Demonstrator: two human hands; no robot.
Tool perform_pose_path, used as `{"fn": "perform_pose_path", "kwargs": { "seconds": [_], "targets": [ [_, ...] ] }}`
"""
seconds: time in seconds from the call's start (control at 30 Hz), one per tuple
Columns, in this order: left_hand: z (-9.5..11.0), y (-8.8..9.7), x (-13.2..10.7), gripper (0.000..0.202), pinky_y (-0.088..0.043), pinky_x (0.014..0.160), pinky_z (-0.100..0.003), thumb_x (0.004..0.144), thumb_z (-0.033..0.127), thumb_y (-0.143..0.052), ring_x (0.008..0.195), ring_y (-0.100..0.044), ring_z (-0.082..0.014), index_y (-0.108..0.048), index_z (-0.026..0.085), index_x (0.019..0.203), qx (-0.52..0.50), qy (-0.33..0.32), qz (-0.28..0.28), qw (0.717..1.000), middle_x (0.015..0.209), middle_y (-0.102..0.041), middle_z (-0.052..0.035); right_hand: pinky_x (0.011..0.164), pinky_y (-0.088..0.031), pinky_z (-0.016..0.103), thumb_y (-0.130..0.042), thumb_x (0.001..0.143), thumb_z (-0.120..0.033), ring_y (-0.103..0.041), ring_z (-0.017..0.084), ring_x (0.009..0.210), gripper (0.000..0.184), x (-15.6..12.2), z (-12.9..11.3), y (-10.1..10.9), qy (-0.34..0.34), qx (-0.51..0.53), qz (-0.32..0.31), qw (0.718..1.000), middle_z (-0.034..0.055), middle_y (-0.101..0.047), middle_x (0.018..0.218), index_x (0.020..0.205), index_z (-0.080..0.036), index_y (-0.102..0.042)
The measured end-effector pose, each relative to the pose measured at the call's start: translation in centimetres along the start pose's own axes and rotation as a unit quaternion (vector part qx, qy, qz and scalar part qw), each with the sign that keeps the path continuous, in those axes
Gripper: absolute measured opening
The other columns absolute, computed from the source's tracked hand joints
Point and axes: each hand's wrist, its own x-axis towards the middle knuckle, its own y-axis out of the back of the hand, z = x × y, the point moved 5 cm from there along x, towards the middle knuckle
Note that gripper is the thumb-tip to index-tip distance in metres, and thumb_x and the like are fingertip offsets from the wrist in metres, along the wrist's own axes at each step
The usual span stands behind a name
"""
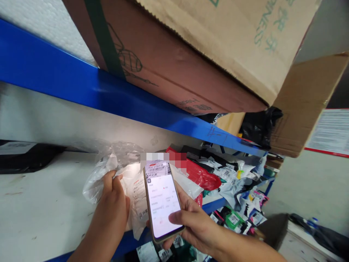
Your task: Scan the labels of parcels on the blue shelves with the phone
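Note:
My right hand (pixel 188 218) is closed around a smartphone (pixel 163 207), its thumb lying on the lit screen. The phone's top edge is over a printed label, part of which is blurred out. My left hand (pixel 116 193) grips a clear and white plastic parcel bag (pixel 98 178) on the shelf, its fingers curled into the film. A white printed parcel bag (pixel 137 185) lies between my two hands, partly behind the phone. To the right of the phone rests a red plastic parcel (pixel 207 176).
A blue shelf beam (pixel 81 94) crosses above my hands, with a large cardboard box (pixel 174 65) on it. Labelled parcels (pixel 226 174) pile up to the right, more on the level below. A black parcel (pixel 27 156) lies at the left of the white shelf (pixel 35 203).

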Motion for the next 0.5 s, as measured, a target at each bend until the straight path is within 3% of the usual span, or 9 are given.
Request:
{"fn": "perform_pose_path", "kwargs": {
  "seconds": [0.17,0.3,0.5],
  "targets": [
    [0.1,0.3,0.0,0.04,-0.057,0.087,-0.04,0.081,0.017,-0.033,0.108,-0.058,-0.0261,-0.037,0.009,0.12,0.011,-0.016,0.015,1.0,0.136,-0.028,-0.0193,0.057,-0.061,0.024,-0.069,0.072,-0.009,-0.075,0.022,0.081,0.089,-0.1,0.2,-0.2,0.001,0.0,-0.014,1.0,0.0141,-0.074,0.099,0.143,-0.024,-0.017],
    [0.3,0.5,-0.1,0.039,-0.058,0.086,-0.04,0.082,0.018,-0.033,0.111,-0.056,-0.0275,-0.037,0.009,0.119,0.012,-0.023,0.017,1.0,0.135,-0.029,-0.0186,0.049,-0.059,0.019,-0.078,0.067,-0.009,-0.074,0.018,0.068,0.097,0.0,0.6,0.0,-0.003,-0.031,0.014,0.999,0.0112,-0.076,0.089,0.141,-0.022,-0.017],
    [0.6,0.3,0.1,0.037,-0.049,0.101,-0.045,0.083,0.008,-0.023,0.122,-0.048,-0.0288,-0.041,0.006,0.115,-0.026,0.018,-0.018,0.999,0.133,-0.032,-0.0216,0.05,-0.058,0.02,-0.076,0.069,-0.019,-0.075,0.023,0.078,0.098,-1.3,-0.1,-0.4,-0.029,-0.002,0.002,1.0,0.011,-0.075,0.094,0.146,-0.024,-0.014]
  ]
}}
